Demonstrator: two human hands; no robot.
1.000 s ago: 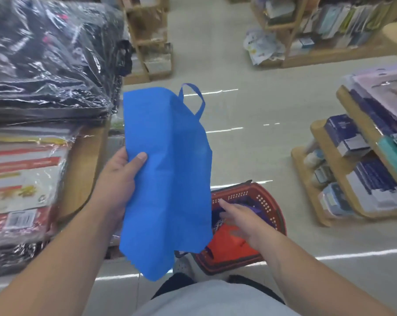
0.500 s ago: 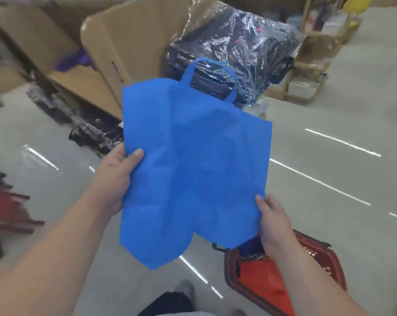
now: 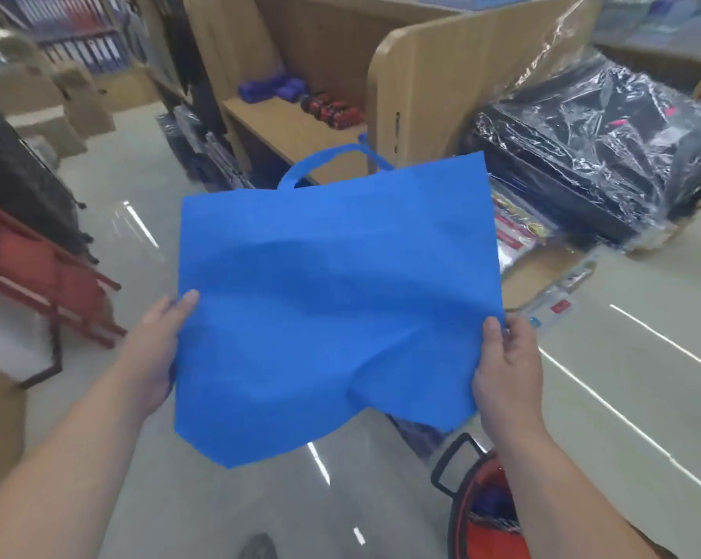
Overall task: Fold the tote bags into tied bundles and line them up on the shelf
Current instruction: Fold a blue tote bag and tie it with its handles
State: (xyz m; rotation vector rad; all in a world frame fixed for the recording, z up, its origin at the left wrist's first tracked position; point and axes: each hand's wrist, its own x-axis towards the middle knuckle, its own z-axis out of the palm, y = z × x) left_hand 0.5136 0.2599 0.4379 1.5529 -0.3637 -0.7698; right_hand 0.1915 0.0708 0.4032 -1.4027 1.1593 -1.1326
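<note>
Blue tote bag [image 3: 332,300] is held up in the air, unfolded and spread between both hands, with its handle loop [image 3: 332,159] on the far edge. Left hand [image 3: 155,349] pinches the left edge: thumb on top, fingers hidden underneath. Right hand [image 3: 506,373] grips the right edge: thumb on top, fingers curled behind. Beyond the bag, a wooden shelf [image 3: 292,127] carries blue bundles [image 3: 272,90] beside red bundles [image 3: 332,108]. A red basket [image 3: 485,514] stands on the floor by the right forearm.

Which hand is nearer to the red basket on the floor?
Right. The right hand holds the blue tote bag above the red basket; the left hand grips its far edge.
</note>
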